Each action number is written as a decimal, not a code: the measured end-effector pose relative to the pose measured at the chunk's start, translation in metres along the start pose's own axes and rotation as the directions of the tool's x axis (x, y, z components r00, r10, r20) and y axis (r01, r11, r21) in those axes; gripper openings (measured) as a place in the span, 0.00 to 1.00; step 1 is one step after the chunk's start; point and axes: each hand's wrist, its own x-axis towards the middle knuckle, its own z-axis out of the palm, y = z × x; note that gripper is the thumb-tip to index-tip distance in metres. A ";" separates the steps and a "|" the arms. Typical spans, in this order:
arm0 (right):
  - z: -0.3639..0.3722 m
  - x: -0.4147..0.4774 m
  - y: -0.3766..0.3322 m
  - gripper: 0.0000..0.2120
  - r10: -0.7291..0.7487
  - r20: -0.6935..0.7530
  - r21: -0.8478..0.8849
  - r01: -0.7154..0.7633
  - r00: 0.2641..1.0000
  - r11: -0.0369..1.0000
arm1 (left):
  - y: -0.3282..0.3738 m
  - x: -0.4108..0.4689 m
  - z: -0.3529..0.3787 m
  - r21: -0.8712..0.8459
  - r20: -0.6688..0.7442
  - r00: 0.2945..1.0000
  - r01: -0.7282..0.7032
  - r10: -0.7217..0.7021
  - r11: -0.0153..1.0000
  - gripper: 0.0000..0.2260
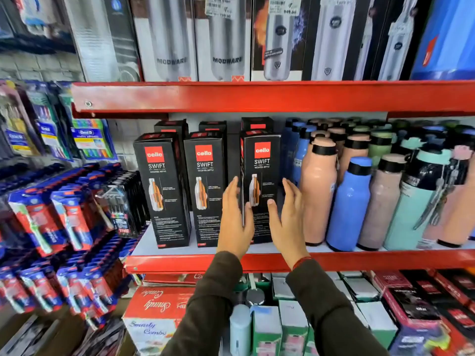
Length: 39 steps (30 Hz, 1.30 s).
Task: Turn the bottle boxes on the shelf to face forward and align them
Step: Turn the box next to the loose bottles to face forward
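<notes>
Three black bottle boxes with red logos stand in a front row on the middle shelf (pixel 180 260): the left box (pixel 164 191), the middle box (pixel 207 186) and the right box (pixel 261 173). More black boxes (pixel 257 123) stand behind them. My left hand (pixel 235 222) lies against the right box's left edge, thumb on its front. My right hand (pixel 289 222) clasps its right edge, thumb on the front face. The right box stands upright, turned slightly so its left side shows. All three fronts face me.
Loose bottles in peach (pixel 317 194), blue (pixel 349 204) and mint (pixel 411 201) crowd the shelf right of the boxes. Boxed steel bottles (pixel 226 39) fill the red shelf (pixel 257 96) above. Toothbrush packs (pixel 64 209) hang at the left. Cartons (pixel 156 304) sit below.
</notes>
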 end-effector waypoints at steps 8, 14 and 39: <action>0.023 0.002 0.039 0.23 0.338 0.231 0.032 -0.354 0.912 0.935 | -0.028 -0.002 0.027 -0.142 0.072 0.858 0.513 -0.508 0.847 0.22; 0.027 -0.005 0.053 0.22 0.351 0.278 0.154 -0.402 0.894 0.902 | -0.034 0.000 0.029 -0.038 0.022 0.871 0.491 -0.490 0.870 0.18; -0.002 0.015 0.035 0.44 0.147 0.203 0.231 -0.193 0.968 0.954 | -0.016 -0.011 0.026 -0.140 -0.148 0.924 0.334 -0.353 0.932 0.19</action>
